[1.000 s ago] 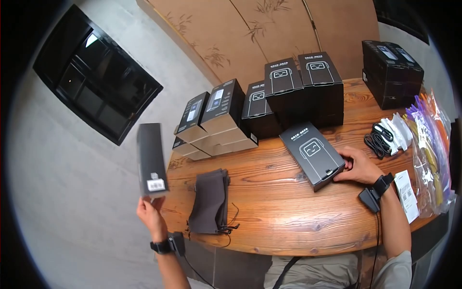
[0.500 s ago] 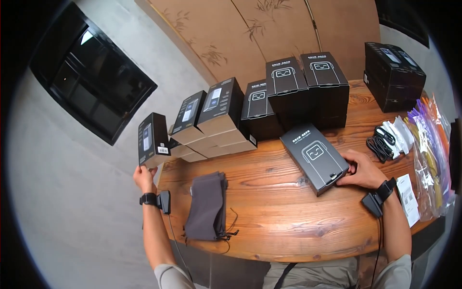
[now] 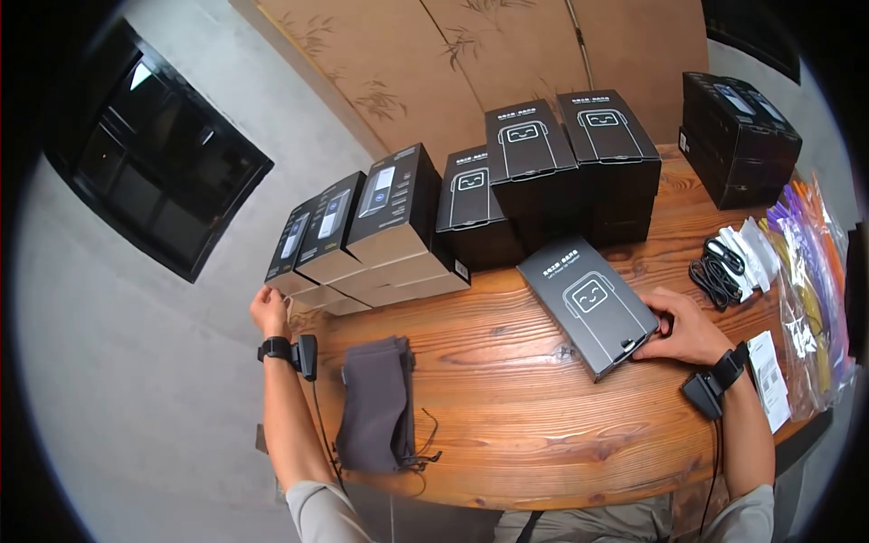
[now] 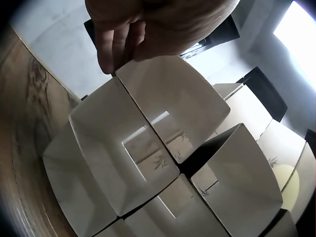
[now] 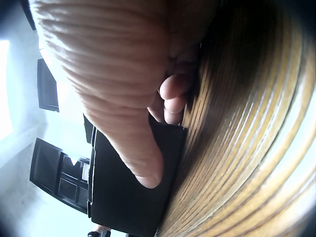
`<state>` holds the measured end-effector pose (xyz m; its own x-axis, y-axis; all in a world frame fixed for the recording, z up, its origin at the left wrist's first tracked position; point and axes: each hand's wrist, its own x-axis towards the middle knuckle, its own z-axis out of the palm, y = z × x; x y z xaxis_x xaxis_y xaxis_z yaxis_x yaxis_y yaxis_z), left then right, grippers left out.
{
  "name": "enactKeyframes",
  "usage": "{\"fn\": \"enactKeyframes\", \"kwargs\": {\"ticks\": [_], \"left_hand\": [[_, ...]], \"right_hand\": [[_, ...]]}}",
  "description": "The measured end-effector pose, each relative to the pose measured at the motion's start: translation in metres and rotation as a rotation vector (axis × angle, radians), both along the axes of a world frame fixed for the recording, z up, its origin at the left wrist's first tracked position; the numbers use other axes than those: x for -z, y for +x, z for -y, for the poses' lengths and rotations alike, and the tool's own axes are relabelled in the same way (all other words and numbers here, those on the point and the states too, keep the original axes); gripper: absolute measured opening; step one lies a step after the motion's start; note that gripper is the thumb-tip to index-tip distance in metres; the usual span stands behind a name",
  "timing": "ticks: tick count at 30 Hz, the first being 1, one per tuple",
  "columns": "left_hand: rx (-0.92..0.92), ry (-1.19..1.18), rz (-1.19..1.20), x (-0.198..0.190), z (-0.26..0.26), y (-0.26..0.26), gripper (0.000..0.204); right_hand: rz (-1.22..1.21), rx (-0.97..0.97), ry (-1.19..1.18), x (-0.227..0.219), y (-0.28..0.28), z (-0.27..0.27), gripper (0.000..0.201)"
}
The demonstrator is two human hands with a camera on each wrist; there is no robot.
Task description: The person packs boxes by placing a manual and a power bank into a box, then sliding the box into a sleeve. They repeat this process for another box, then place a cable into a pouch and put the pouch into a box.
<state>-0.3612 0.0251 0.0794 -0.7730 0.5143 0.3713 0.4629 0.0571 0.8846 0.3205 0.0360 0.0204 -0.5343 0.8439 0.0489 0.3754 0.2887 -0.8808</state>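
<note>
At the left end of the stacked boxes, the left hand (image 3: 270, 310) grips the near end of a black box (image 3: 288, 246) lying on the stack. In the left wrist view that hand (image 4: 163, 29) has its fingers at the corner of a pale box end (image 4: 173, 94). The right hand (image 3: 685, 328) holds the near right corner of a black box (image 3: 588, 303) with a smiling-face drawing, which lies on the table. Seen from the right wrist, the thumb of the hand (image 5: 118, 89) lies against the dark box side (image 5: 128, 182).
Grey drawstring pouches (image 3: 376, 403) lie on the wooden table (image 3: 507, 425). Taller box stacks (image 3: 534, 199) stand behind. On the right are black cables (image 3: 715, 271), white packets (image 3: 753, 256), colourful plastic bags (image 3: 806, 299), a white card (image 3: 768, 380) and more boxes (image 3: 738, 149).
The left hand has brought its box from the air at the left onto the left end of the stack. The right hand stays at its box.
</note>
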Motion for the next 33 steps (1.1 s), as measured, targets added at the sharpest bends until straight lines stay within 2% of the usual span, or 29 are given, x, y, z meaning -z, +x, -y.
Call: {"fn": "enactKeyframes", "kwargs": {"ticks": [8,10,12,13,15,17,19,21,23,24,27,29,30,33], "left_hand": [[0.03,-0.069,-0.047,0.001,-0.007,-0.006,0.026],[-0.067,0.053,-0.179,0.009,-0.01,-0.028,0.029],[-0.131,0.218,-0.264,0.01,-0.005,-0.013,0.031],[-0.149,0.322,-0.282,-0.002,0.006,0.021,0.033],[-0.098,0.527,-0.133,-0.016,0.024,0.082,0.032],[0.012,0.608,-0.053,-0.027,0.044,0.156,0.027],[0.273,0.551,0.115,-0.019,0.06,0.204,0.022],[0.534,0.36,0.183,-0.005,0.071,0.251,0.016],[0.674,0.099,0.192,0.005,0.074,0.302,0.017],[0.754,0.05,0.175,0.016,0.07,0.32,0.021],[0.923,-0.117,0.244,0.041,0.061,0.361,0.038],[0.983,-0.18,0.454,0.054,0.055,0.379,0.047],[1.019,-0.216,0.439,0.057,0.051,0.384,0.056],[1.067,-0.202,0.473,0.071,0.04,0.389,0.062]], "right_hand": [[-0.008,-0.008,0.028,-0.002,0.0,0.001,0.071],[-0.033,-0.012,0.034,0.0,0.001,0.0,0.071],[-0.047,-0.018,0.042,0.003,0.003,-0.001,0.07],[-0.058,-0.02,0.046,0.004,0.005,-0.001,0.07],[-0.07,-0.038,0.064,0.007,0.007,-0.002,0.071],[-0.075,-0.064,0.085,0.006,0.008,-0.003,0.072],[-0.088,-0.092,0.073,0.006,0.008,-0.003,0.083],[-0.131,-0.106,0.082,0.009,0.008,-0.003,0.088],[-0.147,-0.123,0.057,0.01,0.009,-0.004,0.09],[-0.156,-0.122,0.027,0.009,0.009,-0.004,0.089],[-0.173,-0.123,-0.018,0.005,0.009,-0.003,0.085],[-0.218,-0.114,-0.032,0.005,0.008,-0.002,0.083],[-0.237,-0.097,-0.031,0.006,0.008,0.0,0.081],[-0.235,-0.116,-0.09,0.005,0.008,0.0,0.078]]}}
